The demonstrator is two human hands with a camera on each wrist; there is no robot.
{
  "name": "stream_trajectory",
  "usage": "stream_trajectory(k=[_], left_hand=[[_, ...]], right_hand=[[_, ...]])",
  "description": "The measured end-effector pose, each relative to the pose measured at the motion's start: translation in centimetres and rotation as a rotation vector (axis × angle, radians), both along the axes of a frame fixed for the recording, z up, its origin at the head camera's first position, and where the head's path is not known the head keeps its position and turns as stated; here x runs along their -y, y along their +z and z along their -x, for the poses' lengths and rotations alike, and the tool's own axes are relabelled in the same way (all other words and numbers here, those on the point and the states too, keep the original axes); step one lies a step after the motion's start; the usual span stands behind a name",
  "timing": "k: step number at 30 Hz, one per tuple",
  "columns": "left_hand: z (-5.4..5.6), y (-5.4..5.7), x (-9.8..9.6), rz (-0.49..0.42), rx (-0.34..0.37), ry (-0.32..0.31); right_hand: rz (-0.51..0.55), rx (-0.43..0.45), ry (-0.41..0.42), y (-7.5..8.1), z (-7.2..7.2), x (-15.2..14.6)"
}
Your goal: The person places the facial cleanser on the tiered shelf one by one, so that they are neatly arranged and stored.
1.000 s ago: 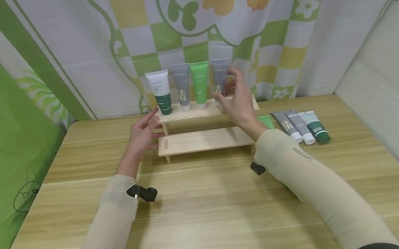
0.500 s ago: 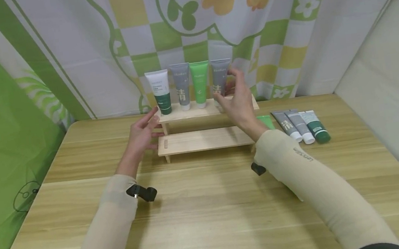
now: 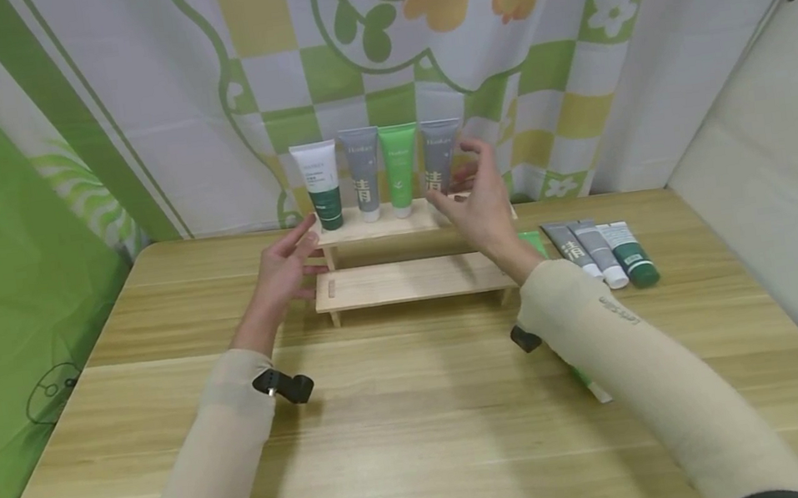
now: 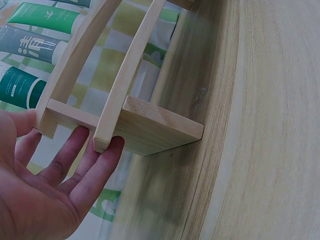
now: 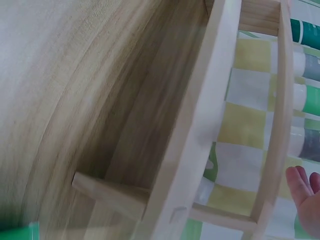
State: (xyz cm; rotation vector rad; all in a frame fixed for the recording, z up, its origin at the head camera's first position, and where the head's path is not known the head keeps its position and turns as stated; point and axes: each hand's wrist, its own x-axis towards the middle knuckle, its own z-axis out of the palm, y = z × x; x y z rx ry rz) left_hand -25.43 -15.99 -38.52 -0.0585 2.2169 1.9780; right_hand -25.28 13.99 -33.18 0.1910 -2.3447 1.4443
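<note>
My left hand (image 3: 283, 273) touches the left end of a two-tier wooden shelf (image 3: 411, 281). In the left wrist view its fingertips rest against the board ends, fingers nearly straight. Four upright cosmetic tubes stand in a row on the upper tier: a white-and-green tube (image 3: 317, 176), a grey tube (image 3: 363, 171), a bright green tube (image 3: 399, 169) and a second grey tube (image 3: 436, 143) at the right. Around that last tube my right hand (image 3: 483, 213) spreads its thumb and fingers. The right wrist view shows fingertips (image 5: 296, 181) apart from it.
Right of the shelf lie a grey tube (image 3: 571, 250), another grey tube (image 3: 598, 252) and a white-and-green tube (image 3: 629, 252). A green tube (image 3: 533, 241) peeks out by my right forearm. More green packaging (image 3: 589, 382) shows beneath the sleeve. A curtain (image 3: 317, 83) hangs behind the table.
My right thumb and fingers have spread away from the rightmost grey tube, and the right forearm has shifted slightly right. The tube stays upright. My left hand keeps its place.
</note>
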Motion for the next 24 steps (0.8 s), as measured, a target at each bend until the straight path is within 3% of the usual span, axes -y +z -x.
stream_trajectory(k=[9, 16, 24], left_hand=[[0.0, 0.1, 0.0, 0.007, 0.001, -0.004], [-0.2, 0.3, 0.1, 0.019, -0.002, -0.021], [-0.4, 0.5, 0.0, 0.028, -0.004, -0.035]], right_hand=[[0.064, 0.150, 0.009, 1.7, -2.4, -2.3], [0.090, 0.271, 0.025, 2.9, -5.2, -4.6], [0.053, 0.403, 0.157, 2.8, -8.7, -7.4]])
